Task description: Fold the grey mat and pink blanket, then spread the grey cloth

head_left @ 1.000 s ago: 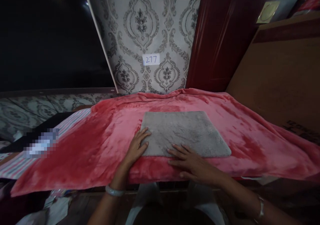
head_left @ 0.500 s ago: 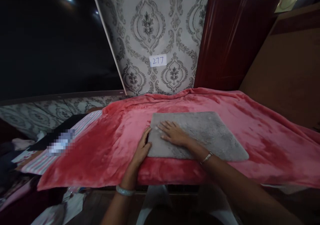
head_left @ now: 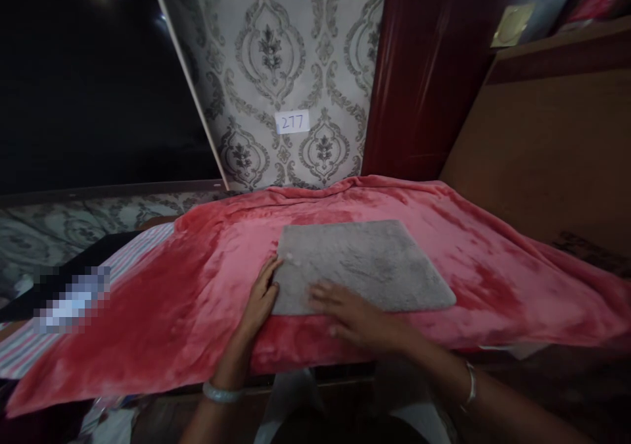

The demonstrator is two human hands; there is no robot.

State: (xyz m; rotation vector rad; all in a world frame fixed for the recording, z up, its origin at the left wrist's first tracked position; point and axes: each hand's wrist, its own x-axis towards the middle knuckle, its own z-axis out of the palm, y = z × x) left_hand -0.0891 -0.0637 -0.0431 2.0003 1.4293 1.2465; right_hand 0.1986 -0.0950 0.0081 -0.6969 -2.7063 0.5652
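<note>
Left grip (head_left: 261,300) at the mat's left edge: fingers lying along it, thumb slightly apart, nothing clamped. Grey mat (head_left: 362,266) flat, reaching from that grip out to the right, mostly beyond the right grip. Right grip (head_left: 352,316) above the mat's near edge, motion-blurred; fingers extended and apart, holding nothing; cannot tell whether it touches the pile. Pink blanket (head_left: 167,319) under the mat, spreading to both sides of the grips and past them to the wall (head_left: 340,82). Bracelet (head_left: 223,393) behind left grip, bangle (head_left: 472,386) behind right. Striped cloth (head_left: 142,250) well left of left grip; carton (head_left: 552,148) well right of right grip.
</note>
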